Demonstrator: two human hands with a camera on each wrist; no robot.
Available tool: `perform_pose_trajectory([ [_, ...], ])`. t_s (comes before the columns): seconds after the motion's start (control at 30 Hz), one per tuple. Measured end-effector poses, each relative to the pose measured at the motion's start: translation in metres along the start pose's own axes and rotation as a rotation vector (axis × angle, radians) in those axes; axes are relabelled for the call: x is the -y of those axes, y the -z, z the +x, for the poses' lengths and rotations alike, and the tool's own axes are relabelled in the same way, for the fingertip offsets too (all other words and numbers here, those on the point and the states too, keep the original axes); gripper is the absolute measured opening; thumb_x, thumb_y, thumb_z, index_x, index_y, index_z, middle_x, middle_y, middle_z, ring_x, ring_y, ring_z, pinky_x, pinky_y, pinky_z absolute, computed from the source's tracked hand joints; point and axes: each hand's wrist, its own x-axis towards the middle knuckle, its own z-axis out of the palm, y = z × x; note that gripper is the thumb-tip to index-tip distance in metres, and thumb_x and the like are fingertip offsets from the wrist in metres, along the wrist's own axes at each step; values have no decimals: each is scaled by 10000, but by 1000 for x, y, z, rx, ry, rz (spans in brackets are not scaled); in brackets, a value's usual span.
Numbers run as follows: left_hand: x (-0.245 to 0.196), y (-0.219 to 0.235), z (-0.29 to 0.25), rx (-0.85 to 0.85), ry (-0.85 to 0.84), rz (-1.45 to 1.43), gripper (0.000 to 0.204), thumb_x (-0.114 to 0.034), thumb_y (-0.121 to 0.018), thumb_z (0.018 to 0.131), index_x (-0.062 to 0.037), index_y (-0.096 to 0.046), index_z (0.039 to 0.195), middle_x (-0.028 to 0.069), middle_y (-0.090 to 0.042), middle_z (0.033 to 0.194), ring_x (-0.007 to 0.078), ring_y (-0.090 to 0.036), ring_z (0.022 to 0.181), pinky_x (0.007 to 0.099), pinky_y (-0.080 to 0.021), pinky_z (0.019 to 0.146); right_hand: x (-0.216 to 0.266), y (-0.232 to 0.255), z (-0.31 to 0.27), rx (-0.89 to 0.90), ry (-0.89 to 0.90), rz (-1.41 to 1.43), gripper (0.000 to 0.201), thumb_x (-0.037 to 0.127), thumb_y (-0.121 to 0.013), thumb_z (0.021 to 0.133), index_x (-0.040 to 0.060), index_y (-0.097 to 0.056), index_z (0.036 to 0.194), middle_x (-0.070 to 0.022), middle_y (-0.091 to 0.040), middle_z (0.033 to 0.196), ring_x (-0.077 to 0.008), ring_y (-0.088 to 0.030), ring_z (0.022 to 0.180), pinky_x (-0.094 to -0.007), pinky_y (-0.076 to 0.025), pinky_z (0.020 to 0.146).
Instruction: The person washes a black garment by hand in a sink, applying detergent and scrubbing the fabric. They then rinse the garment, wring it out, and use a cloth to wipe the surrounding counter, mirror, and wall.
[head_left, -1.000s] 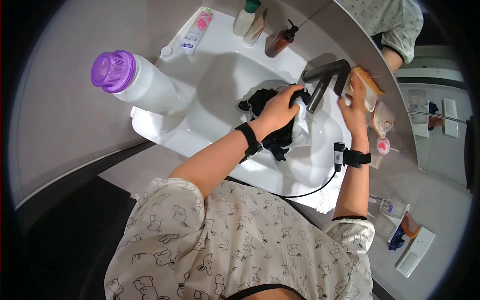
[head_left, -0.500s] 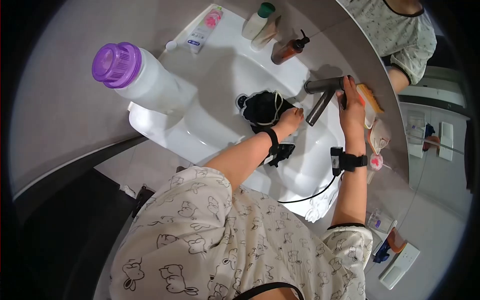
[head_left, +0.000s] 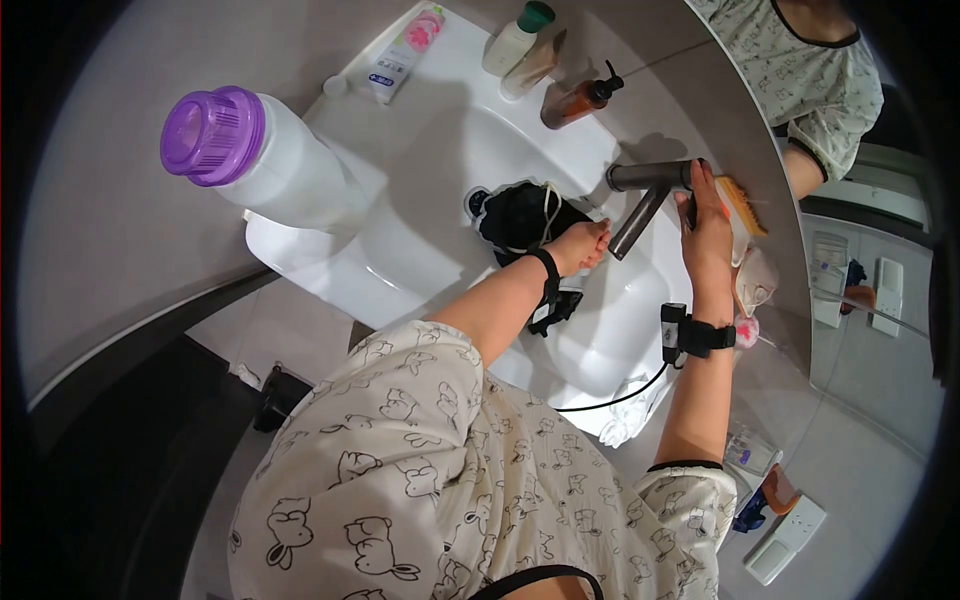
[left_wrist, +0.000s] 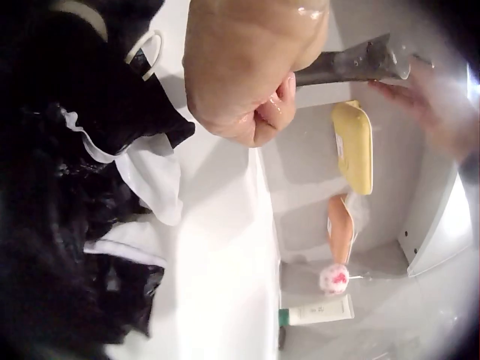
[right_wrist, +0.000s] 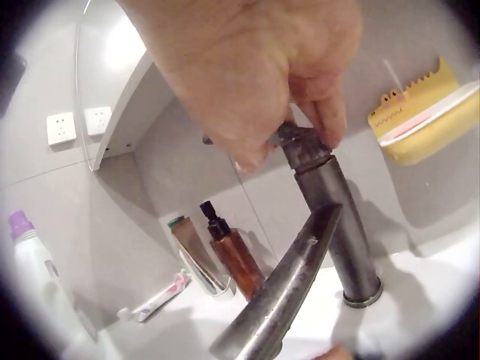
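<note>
In the head view, my left hand (head_left: 582, 248) is just below the tip of the dark metal tap (head_left: 640, 222), its fingers curled in. Nothing shows inside those fingers, and they look wet in the left wrist view. A bundle of black cloth with white parts and a pale cord (head_left: 525, 215) lies in the basin beside that hand, partly hidden under the wrist. Up at the top of the tap, my right hand (head_left: 707, 225) has its thumb and fingers around the handle (right_wrist: 300, 142). No water stream shows from the spout.
On the white sink (head_left: 400, 290) stand a large purple-capped bottle (head_left: 300, 170), a tube (head_left: 408, 55), a green-capped bottle (head_left: 512, 48) and a brown pump bottle (head_left: 577, 103). A yellow holder (right_wrist: 420, 120) hangs on the wall beside the tap. A mirror borders the right.
My left hand has let go of the black and white cloth, which now lies lower in the basin. My right hand has moved from beside the tap onto its handle.
</note>
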Motion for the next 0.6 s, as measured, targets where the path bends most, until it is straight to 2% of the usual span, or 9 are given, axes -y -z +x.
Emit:
perform_pose_trajectory([
  [0.33,11,8,14,-19,-23,-81,362,-435,-455,895,-157,-402,670,-61,-338,573,53,-251,430,207,-192,382,1,5,3,17,9,26,431,213,-528,866,125,-422,1275,-98,-416,1321,-298,-474,1129,-363,-427,896],
  [0.4,12,9,14,29,-20,-116,373,-451,-453,892,-159,-400,667,-65,-332,566,49,-255,433,203,-194,382,1,6,3,15,9,41,430,206,-531,864,123,-426,1272,-99,-422,1316,-298,-477,1126,-361,-430,893],
  [0.5,9,4,12,-59,20,-39,380,-467,-450,890,-163,-398,667,-67,-330,560,47,-265,442,198,-198,387,1,6,3,15,3,61,424,191,-538,860,125,-435,1266,-100,-434,1305,-294,-476,1129,-358,-430,895],
  [0.6,9,6,13,-18,8,-53,379,-461,-440,894,-161,-397,667,-66,-334,555,49,-277,447,198,-204,388,2,6,4,2,13,83,420,176,-545,855,119,-446,1259,-107,-440,1297,-290,-470,1138,-355,-426,902],
])
